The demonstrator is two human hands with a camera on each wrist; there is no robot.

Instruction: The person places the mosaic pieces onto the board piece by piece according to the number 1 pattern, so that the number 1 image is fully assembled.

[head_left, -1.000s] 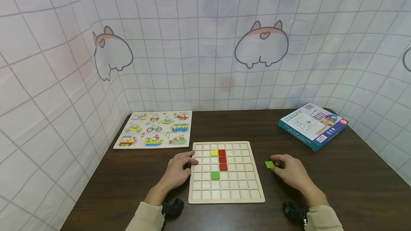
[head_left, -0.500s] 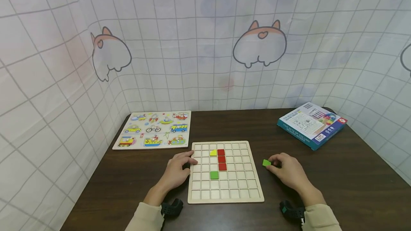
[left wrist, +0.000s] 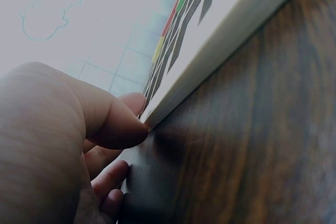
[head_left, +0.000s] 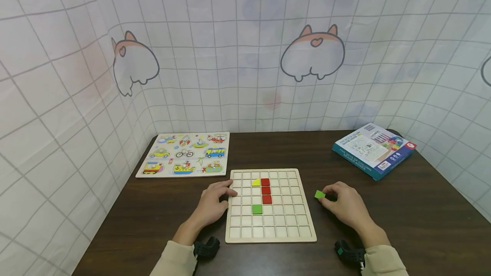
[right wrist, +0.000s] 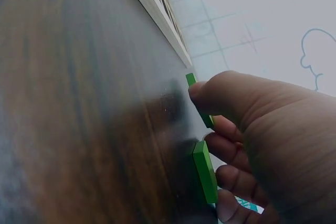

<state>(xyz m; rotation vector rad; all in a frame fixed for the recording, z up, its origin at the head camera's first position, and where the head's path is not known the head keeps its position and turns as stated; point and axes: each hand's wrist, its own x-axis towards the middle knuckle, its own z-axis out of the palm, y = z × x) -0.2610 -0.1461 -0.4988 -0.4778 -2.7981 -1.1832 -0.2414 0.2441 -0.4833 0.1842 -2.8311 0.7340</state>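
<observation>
A light wooden grid board (head_left: 276, 240) lies flat on the table, with three red tiles (head_left: 266, 199) in a column, a yellow piece with a rounded corner (head_left: 255, 182) and a green square tile (head_left: 257, 209) in its cells. My left hand (head_left: 209, 208) rests at the board's left edge, fingertips over the rim and thumb against its side. Right of the board, my right hand (head_left: 345, 205) pinches a small green tile (head_left: 319, 194) between thumb and fingers. The right wrist view also shows a second green tile (right wrist: 205, 172) beside the lower fingers of that hand.
A picture puzzle board (head_left: 192, 154) with vehicles lies at the back left of the dark wooden table (head_left: 284, 148). At the back right is a blue and white box (head_left: 374, 150). A white gridded cloth (head_left: 238, 54) hangs around the table's back and sides.
My right hand has shifted slightly left with the green tile, which is now tilted at a different angle. The left hand and the board stay in place.
</observation>
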